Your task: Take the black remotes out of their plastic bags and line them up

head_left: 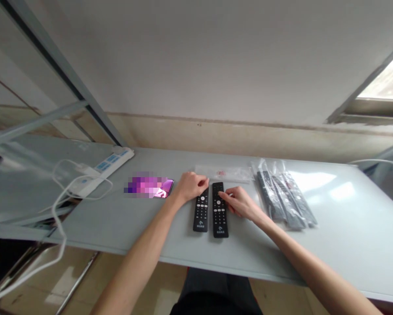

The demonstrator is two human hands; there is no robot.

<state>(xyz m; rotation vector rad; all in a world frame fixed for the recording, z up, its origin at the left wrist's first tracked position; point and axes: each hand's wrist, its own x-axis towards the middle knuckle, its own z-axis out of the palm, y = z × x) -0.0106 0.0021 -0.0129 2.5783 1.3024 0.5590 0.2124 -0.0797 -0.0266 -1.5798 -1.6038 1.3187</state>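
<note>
On the grey table (179,245), the left remote (201,214) and the right remote (220,221) lie side by side, both unwrapped.
The left hand (193,186) covers the left remote's far end with bent fingers; the right hand (240,202) rests a digit on the right remote's upper buttons. Whether either hand grips, I cannot tell. Two remotes are out of plastic, while the wrapped remotes (283,199) to the right sit untouched in clear bags.

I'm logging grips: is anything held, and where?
Cannot tell: left hand covers far end of left remote; right hand overlaps far half of right remote.
</note>
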